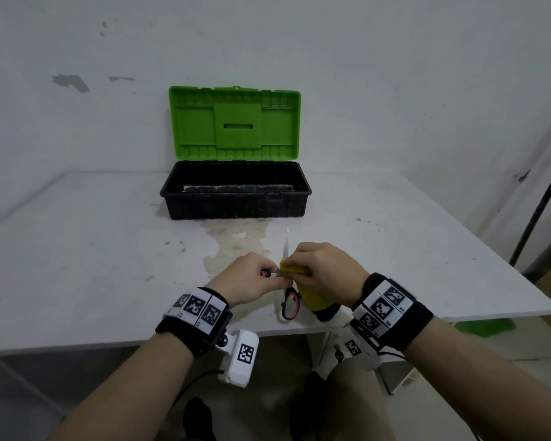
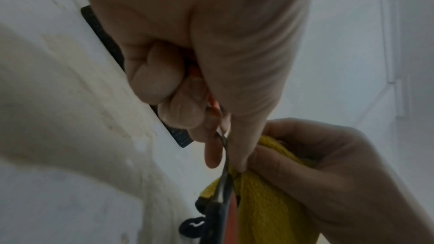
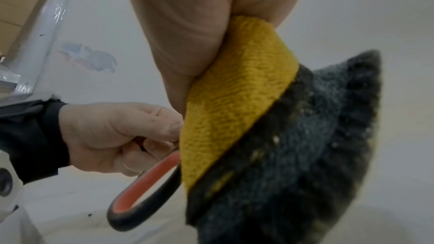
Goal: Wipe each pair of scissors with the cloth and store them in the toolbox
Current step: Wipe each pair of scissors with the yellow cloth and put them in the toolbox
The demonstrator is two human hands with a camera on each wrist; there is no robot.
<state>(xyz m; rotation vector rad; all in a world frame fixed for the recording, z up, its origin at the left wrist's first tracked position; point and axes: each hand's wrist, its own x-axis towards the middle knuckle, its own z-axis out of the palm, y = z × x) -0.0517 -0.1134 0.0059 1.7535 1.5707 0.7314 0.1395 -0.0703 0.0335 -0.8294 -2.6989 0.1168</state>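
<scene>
White table mid-frame: left hand grips scissors; right hand pinches yellow cloth round them.

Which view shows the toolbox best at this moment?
The head view: the toolbox sits whole at the back of the table, green lid up, black tray open to the camera. The left wrist view catches only a dark strip of its side behind the left hand. The right wrist view shows none of it.
</scene>
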